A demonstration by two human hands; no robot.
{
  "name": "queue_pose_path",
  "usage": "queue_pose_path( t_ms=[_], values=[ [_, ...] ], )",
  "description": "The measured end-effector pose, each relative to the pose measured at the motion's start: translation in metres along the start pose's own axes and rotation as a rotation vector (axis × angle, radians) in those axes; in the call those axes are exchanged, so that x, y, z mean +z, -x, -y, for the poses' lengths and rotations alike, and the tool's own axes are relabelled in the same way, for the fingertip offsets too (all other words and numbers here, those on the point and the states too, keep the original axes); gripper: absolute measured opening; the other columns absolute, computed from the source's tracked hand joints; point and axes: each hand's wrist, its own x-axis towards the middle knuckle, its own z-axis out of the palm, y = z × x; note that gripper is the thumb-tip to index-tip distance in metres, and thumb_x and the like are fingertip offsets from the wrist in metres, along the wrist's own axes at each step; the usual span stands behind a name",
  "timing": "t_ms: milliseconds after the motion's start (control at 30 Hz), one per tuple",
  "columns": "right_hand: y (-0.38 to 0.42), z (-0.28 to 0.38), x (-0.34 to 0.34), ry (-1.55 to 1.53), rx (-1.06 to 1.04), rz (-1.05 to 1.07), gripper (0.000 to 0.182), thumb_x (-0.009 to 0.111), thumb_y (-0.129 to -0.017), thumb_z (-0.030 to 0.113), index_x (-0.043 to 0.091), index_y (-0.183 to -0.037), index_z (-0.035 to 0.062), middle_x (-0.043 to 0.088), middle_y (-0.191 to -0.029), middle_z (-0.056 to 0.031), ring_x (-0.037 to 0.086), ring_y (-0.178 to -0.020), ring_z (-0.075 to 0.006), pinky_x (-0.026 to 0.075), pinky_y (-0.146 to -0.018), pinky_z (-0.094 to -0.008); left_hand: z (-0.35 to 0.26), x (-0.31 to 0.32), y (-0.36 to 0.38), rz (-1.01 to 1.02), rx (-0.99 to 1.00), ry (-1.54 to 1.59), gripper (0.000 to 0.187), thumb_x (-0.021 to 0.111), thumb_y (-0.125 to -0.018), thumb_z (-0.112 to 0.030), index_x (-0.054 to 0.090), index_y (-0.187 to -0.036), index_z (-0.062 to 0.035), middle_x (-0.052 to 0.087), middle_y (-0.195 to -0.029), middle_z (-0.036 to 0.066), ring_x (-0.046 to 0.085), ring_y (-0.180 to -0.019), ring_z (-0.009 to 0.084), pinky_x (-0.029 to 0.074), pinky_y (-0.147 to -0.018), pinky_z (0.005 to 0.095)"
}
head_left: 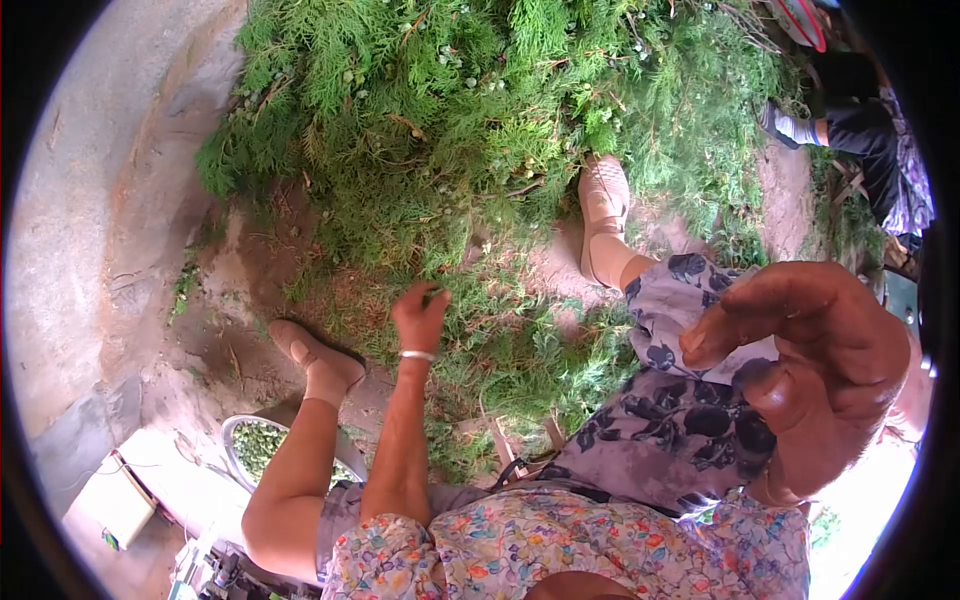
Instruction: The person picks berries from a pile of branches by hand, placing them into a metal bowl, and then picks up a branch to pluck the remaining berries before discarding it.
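My left hand, with a pale bracelet at the wrist, is over the leafy ground between my feet. Its fingers are curled together, and whatever they may hold is too small to make out. Close to the camera at the right is my right hand, its fingers bent and the thumb apart from them. Nothing shows in that gap; the thumb tip looks darkened. A large heap of cut green conifer branches, dotted with small pale cones, lies in front of me. Loose sprigs are scattered nearer my legs.
A bowl of small green cones stands beside my left leg. The concrete wall rises at the left, with a pale box at lower left. Another person's leg and shoe show at upper right, beside the heap.
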Motion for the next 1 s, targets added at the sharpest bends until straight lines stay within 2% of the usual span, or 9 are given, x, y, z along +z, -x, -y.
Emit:
queue_pose_path(
  t_ms=[100, 300, 367, 467, 567, 700, 733, 900, 1000],
  values=[
    [0.0, -0.002, 0.006, 0.001, -0.038, 0.008, 0.034, 0.063, -0.081, 0.013, 0.053, -0.101, -0.0125, 0.064, -0.078, -0.0179, 0.065, -0.072, -0.021, 0.053, -0.066, -0.0301, -0.055, 0.038, -0.027, 0.167, 0.121, -0.244, 0.023, 0.071, -0.074, -0.019, 0.063, -0.091, -0.0067, 0.064, -0.077, 0.019, 0.064, -0.069, 0.0307, 0.05, -0.061, 0.0391],
    [0.0, -0.02, 0.016, -0.006, -0.241, -0.098, 0.035, 0.066, -0.081, 0.016, 0.053, -0.096, -0.0129, 0.064, -0.077, -0.0184, 0.065, -0.07, -0.0213, 0.054, -0.065, -0.0302, -0.049, 0.107, -0.061, 0.275, 0.043, -0.791, 0.025, 0.068, -0.075, -0.015, 0.055, -0.093, -0.0032, 0.063, -0.077, 0.019, 0.065, -0.077, 0.0337, 0.052, -0.065, 0.0439],
    [0.0, -0.027, 0.012, -0.042, -0.299, -0.058, 0.037, 0.067, -0.082, 0.017, 0.053, -0.096, -0.0139, 0.064, -0.077, -0.019, 0.065, -0.069, -0.0218, 0.054, -0.064, -0.0299, -0.036, 0.102, -0.064, 0.22, 0.073, -0.734, 0.017, 0.066, -0.073, -0.01, 0.058, -0.085, -0.0018, 0.064, -0.075, 0.018, 0.064, -0.07, 0.0339, 0.052, -0.063, 0.0417],
    [0.0, -0.033, 0.004, 0.013, -0.351, -0.044, 0.037, 0.067, -0.082, 0.017, 0.053, -0.096, -0.0141, 0.064, -0.076, -0.0187, 0.065, -0.067, -0.0221, 0.054, -0.062, -0.0294, -0.009, 0.093, -0.063, 0.28, -0.205, 0.178, 0.008, 0.06, -0.071, 0.008, 0.055, -0.072, 0.0022, 0.058, -0.065, 0.007, 0.052, -0.047, 0.0128, 0.038, -0.037, 0.0256],
    [-0.001, -0.01, 0.008, -0.064, -0.159, -0.138, 0.037, 0.066, -0.082, 0.017, 0.053, -0.097, -0.014, 0.064, -0.075, -0.0183, 0.065, -0.065, -0.022, 0.055, -0.061, -0.0297, -0.031, 0.087, -0.048, 0.274, -0.33, 0.435, 0.008, 0.059, -0.073, 0.009, 0.06, -0.074, 0.0011, 0.058, -0.065, 0.006, 0.053, -0.047, 0.0128, 0.036, -0.037, 0.0242],
    [-0.002, -0.003, 0.002, 0.003, -0.079, -0.119, 0.036, 0.065, -0.083, 0.017, 0.052, -0.097, -0.0129, 0.063, -0.075, -0.0181, 0.065, -0.066, -0.0226, 0.054, -0.061, -0.03, -0.037, 0.11, -0.061, 0.072, 0.206, -0.117, 0.009, 0.066, -0.074, -0.003, 0.065, -0.083, 0.0001, 0.064, -0.068, 0.012, 0.059, -0.054, 0.0203, 0.046, -0.049, 0.0344],
    [-0.001, -0.002, 0.0, 0.007, -0.075, -0.115, 0.036, 0.065, -0.083, 0.017, 0.052, -0.097, -0.0127, 0.063, -0.075, -0.0181, 0.065, -0.066, -0.0228, 0.054, -0.061, -0.0301, -0.063, 0.108, -0.064, 0.031, 0.188, -0.206, 0.017, 0.071, -0.072, -0.014, 0.064, -0.081, -0.0018, 0.064, -0.076, 0.021, 0.062, -0.067, 0.0376, 0.051, -0.062, 0.0395],
    [-0.002, -0.007, -0.005, 0.024, 0.02, -0.141, 0.035, 0.065, -0.083, 0.017, 0.052, -0.097, -0.0117, 0.063, -0.075, -0.0179, 0.065, -0.067, -0.0234, 0.054, -0.061, -0.0305, -0.067, 0.124, -0.087, 0.2, 0.185, -0.571, 0.012, 0.064, -0.075, -0.011, 0.062, -0.083, -0.0014, 0.064, -0.08, 0.023, 0.061, -0.076, 0.0416, 0.05, -0.07, 0.0471],
    [0.001, -0.034, -0.003, -0.065, -0.325, -0.108, 0.036, 0.066, -0.084, 0.019, 0.052, -0.097, -0.0109, 0.063, -0.075, -0.0175, 0.065, -0.067, -0.0234, 0.054, -0.061, -0.0306, -0.067, 0.12, -0.087, 0.222, 0.093, -0.597, 0.014, 0.061, -0.07, -0.005, 0.064, -0.083, -0.0027, 0.063, -0.078, 0.024, 0.061, -0.076, 0.0412, 0.05, -0.071, 0.0464]
  ],
)
